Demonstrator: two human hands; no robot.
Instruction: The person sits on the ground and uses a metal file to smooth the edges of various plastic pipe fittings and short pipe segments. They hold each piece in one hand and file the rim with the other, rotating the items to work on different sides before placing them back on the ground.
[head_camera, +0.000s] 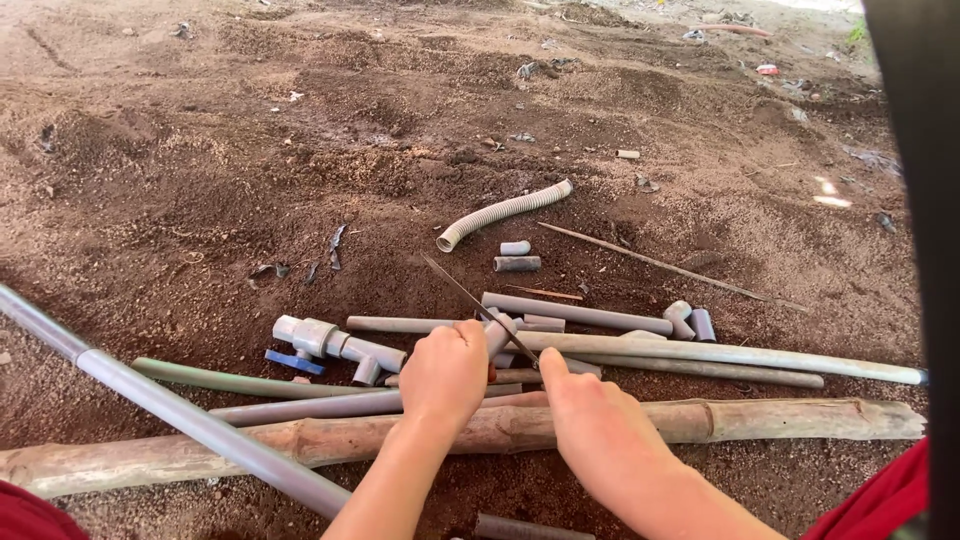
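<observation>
My left hand (443, 372) grips a short grey pipe piece (500, 333) and holds it over a thick wooden pole (780, 420) that lies across the ground. My right hand (592, 425) holds the near end of a thin hacksaw blade (470, 298). The blade runs up and to the left across the pipe piece. Both hands sit close together above the pole.
Several grey pipes (700, 352) lie on brown soil, along with a valve fitting with a blue handle (325, 345), a corrugated hose (500, 213), short pipe offcuts (517, 263) and a long pipe (190, 420) at the left. A dark post (920, 250) stands at the right.
</observation>
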